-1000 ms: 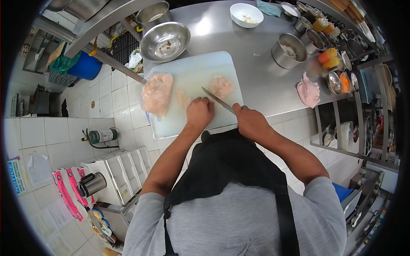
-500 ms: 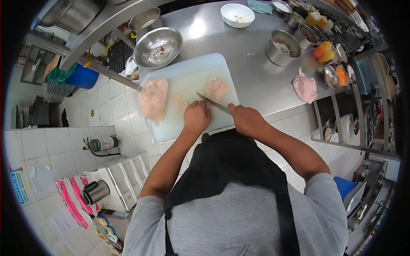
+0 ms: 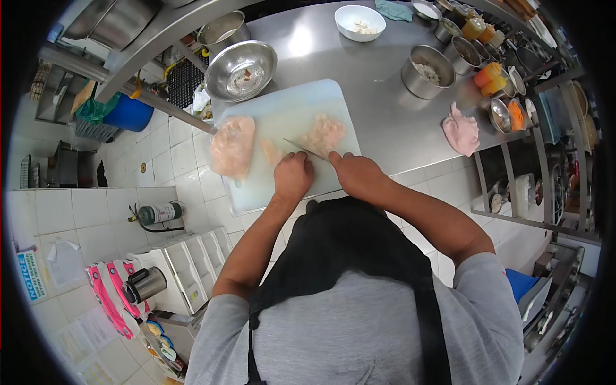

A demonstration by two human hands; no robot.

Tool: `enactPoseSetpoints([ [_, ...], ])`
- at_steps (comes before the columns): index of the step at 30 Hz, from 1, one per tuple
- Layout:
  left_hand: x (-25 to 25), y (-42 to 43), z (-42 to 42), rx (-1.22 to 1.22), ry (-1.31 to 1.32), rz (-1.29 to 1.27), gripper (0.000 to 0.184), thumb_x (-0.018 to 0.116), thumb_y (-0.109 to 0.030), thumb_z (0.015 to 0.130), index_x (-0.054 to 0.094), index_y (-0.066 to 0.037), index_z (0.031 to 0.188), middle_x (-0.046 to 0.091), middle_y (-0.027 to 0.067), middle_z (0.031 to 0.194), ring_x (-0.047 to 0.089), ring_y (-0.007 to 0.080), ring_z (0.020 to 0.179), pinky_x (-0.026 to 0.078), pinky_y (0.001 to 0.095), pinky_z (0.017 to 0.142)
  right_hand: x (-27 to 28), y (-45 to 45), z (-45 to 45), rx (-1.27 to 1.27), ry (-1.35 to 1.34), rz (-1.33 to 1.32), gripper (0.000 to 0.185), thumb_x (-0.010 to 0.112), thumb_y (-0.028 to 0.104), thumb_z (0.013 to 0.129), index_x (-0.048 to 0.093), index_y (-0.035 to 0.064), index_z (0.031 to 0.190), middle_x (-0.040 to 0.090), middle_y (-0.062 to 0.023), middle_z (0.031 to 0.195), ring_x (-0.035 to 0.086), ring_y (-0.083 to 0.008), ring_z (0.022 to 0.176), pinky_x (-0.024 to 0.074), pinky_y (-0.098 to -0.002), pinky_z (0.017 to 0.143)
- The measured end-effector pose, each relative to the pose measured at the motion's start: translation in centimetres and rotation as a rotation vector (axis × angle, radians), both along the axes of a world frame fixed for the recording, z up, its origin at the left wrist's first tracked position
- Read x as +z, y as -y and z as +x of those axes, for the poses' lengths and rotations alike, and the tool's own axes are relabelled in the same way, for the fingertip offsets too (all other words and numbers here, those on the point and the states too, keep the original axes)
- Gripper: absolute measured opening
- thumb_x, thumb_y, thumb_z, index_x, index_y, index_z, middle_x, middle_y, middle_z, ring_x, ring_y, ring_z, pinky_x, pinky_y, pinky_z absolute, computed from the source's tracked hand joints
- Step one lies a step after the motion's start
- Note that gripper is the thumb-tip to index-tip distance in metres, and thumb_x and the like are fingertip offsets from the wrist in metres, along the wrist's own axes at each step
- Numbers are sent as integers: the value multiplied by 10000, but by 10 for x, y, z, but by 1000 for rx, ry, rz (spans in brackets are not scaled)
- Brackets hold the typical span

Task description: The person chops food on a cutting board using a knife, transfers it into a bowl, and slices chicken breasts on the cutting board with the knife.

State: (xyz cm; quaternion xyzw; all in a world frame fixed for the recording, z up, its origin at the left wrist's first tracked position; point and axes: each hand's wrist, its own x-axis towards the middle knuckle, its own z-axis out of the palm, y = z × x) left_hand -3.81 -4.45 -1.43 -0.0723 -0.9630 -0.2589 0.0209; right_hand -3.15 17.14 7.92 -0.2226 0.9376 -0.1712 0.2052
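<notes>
My right hand (image 3: 359, 174) grips a knife (image 3: 303, 148) by its handle, the blade pointing up and left over the cutting board (image 3: 301, 98). Close to the blade, my left hand (image 3: 294, 175) rests on the board with its fingers curled; what they hold, if anything, is hidden. A pile of cut pale pink meat (image 3: 325, 133) lies just beyond the knife. Left of it is a thin strip of meat (image 3: 270, 151). At the board's left edge sits a large clear bag of pale meat (image 3: 232, 147).
Beyond the board stands a steel bowl (image 3: 241, 70) beside a pot (image 3: 223, 30). On the steel table (image 3: 375, 102) are a white bowl (image 3: 360, 23), a steel pot (image 3: 428, 71), a pink cloth (image 3: 461, 129) and sauce bottles (image 3: 490, 79). A metal post rises near the board's left corner.
My right hand and the knife have moved left, so the blade reaches further past my left hand's fingertips. The camera view has shifted slightly.
</notes>
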Motion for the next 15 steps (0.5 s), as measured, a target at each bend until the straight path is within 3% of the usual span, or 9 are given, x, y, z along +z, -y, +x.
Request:
enactPoseSetpoints([
  [3, -2, -1, 1, 98, 47, 43, 223, 691, -143, 892, 772, -52, 1079, 753, 187, 931, 740, 393, 883, 604, 512, 822, 3, -7, 3, -11, 21, 1, 228, 502, 46, 998, 537, -6, 1218, 699, -289, 999, 732, -467, 913, 588, -569, 808],
  [6, -4, 4, 3, 11, -14, 48, 237, 694, -133, 889, 758, -49, 1101, 751, 176, 945, 741, 377, 890, 603, 501, 822, -3, -7, 7, -51, 55, 36, 226, 499, 41, 998, 540, -6, 1215, 706, -288, 997, 733, -465, 911, 590, -567, 806],
  [12, 0, 0, 2, 76, 38, 85, 238, 694, -131, 879, 754, -48, 1093, 739, 167, 929, 733, 377, 884, 598, 507, 805, 3, -2, -11, 37, 4, 22, 236, 507, 37, 991, 534, -7, 1221, 704, -289, 1022, 736, -466, 931, 589, -567, 806],
  [15, 2, -1, 5, 71, -22, 112, 168, 677, -99, 862, 756, -26, 990, 740, 195, 945, 728, 410, 884, 598, 522, 816, 15, -16, 8, 26, -22, -10, 300, 564, -28, 920, 515, -8, 1215, 694, -272, 998, 716, -472, 883, 564, -569, 751],
])
